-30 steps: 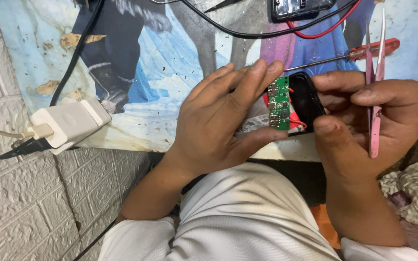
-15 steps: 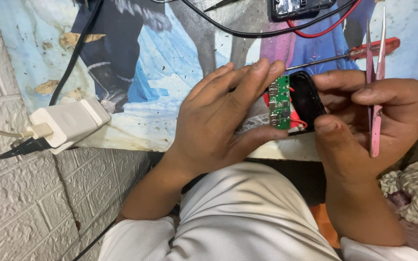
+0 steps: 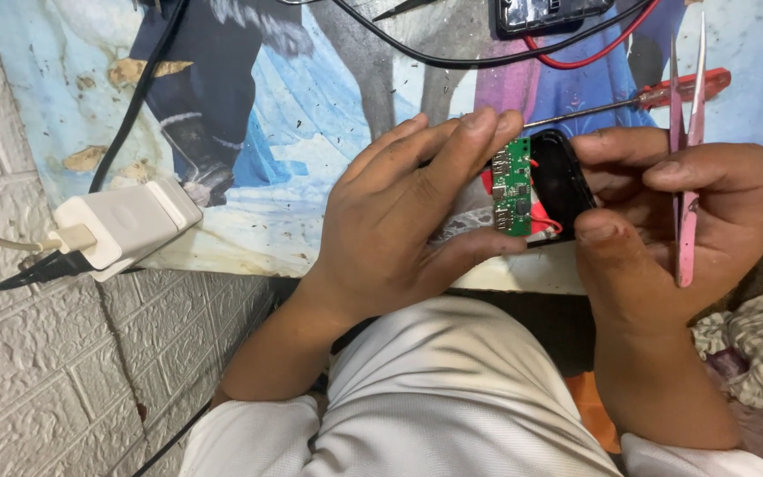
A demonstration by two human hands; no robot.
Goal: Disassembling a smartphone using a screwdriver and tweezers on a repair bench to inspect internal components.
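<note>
Green circuit board pinched by left hand fingers | right hand fingers clamp black casing, pink tweezers

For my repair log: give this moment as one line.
left hand: grips green circuit board | right hand: black casing, pink tweezers | white charger on mat

Almost nothing has moved over the last second. The left hand has closed its thumb a touch further under the small green circuit board, its tip now nearer the right hand's thumb. The red wire at the board's lower end shows slightly more. The camera itself has barely shifted.
</note>
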